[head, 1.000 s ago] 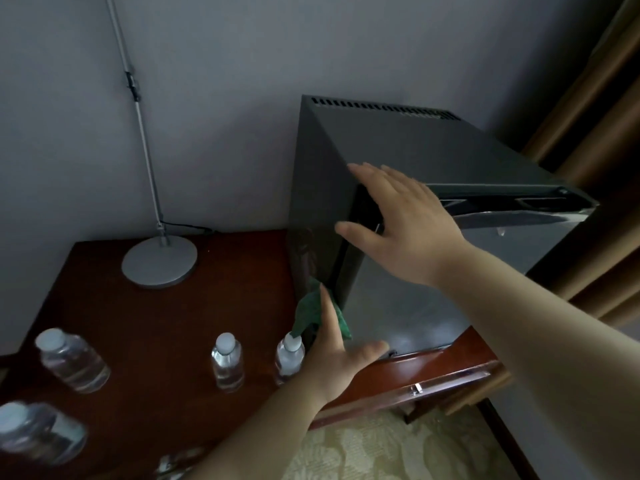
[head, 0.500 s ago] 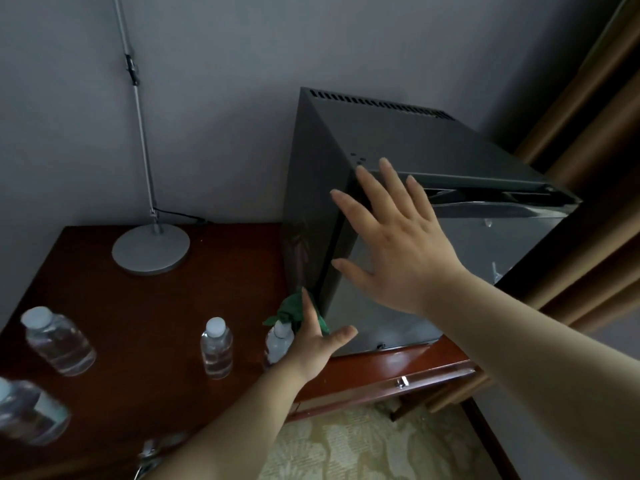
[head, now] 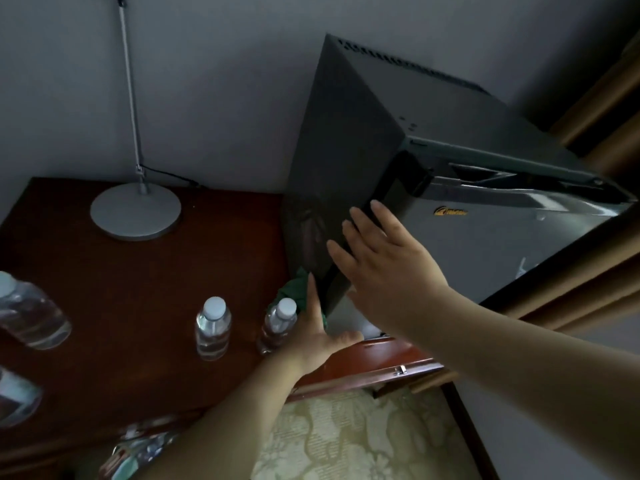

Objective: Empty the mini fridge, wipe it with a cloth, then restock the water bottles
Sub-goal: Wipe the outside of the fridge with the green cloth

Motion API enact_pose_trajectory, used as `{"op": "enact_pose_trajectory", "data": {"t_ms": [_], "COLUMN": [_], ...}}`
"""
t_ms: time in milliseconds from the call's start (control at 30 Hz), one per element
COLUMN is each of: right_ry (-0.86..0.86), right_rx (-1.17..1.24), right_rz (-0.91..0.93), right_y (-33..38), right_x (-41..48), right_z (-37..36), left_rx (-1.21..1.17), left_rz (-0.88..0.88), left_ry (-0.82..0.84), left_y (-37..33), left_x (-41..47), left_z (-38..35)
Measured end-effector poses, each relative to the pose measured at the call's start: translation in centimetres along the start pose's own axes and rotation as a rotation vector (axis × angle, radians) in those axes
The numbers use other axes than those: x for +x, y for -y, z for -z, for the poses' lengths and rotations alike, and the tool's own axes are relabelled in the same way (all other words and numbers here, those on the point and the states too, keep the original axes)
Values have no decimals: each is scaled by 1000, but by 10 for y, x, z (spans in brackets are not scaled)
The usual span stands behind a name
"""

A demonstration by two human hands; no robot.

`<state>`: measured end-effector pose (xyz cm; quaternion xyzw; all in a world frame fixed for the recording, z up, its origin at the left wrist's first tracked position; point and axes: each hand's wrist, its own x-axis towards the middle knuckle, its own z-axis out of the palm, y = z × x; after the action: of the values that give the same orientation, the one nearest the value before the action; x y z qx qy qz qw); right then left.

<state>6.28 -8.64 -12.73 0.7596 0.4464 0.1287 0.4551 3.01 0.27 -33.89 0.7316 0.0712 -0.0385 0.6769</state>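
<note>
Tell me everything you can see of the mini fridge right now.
The mini fridge is a boxy unit with a dark grey matte cabinet, vent slots along the top's rear edge and a paler glossy door bearing a small yellow logo. It stands upright on the dark wooden table, near the wall. The door looks shut or nearly so. The right hand rests straight-fingered at the door's left edge; the left hand and a green cloth are at its lower left corner.

Wooden table (head: 138, 289) (fridge (head: 346, 150), bottles (head: 213, 327), lamp (head: 135, 211))
</note>
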Motion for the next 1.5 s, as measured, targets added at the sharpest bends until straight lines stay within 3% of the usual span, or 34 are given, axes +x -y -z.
{"op": "enact_pose_trajectory", "data": {"t_ms": [200,433,767,1000,1067,1133,1267,1367,1500], "right_ry": [119,118,280,240,176,110,282,356,301], "right_rx": [4,641,623,884,760,467,-88,-184,-216], "right_rz": [-6,125,202,136,144,171,194,176,104], "right_y": [15,44,90,91,81,58,19,10,-3], "right_x": [21,71,117,133,125,108,70,59,39], "right_z": [5,7,-8,-5,-3,-1,8,10,13], "left_rx": [116,229,456,282,270,258,242,229,166], "left_rz": [6,0,141,194,164,123,75,55,2], "left_ry": [-15,24,70,137,126,125,123,110,90], "left_y": [9,22,15,37,37,37,31,26,11], "left_x": [3,8,2,7,6,7,7,6,3], "left_z": [4,4,6,22,28,32,33,30,24]}}
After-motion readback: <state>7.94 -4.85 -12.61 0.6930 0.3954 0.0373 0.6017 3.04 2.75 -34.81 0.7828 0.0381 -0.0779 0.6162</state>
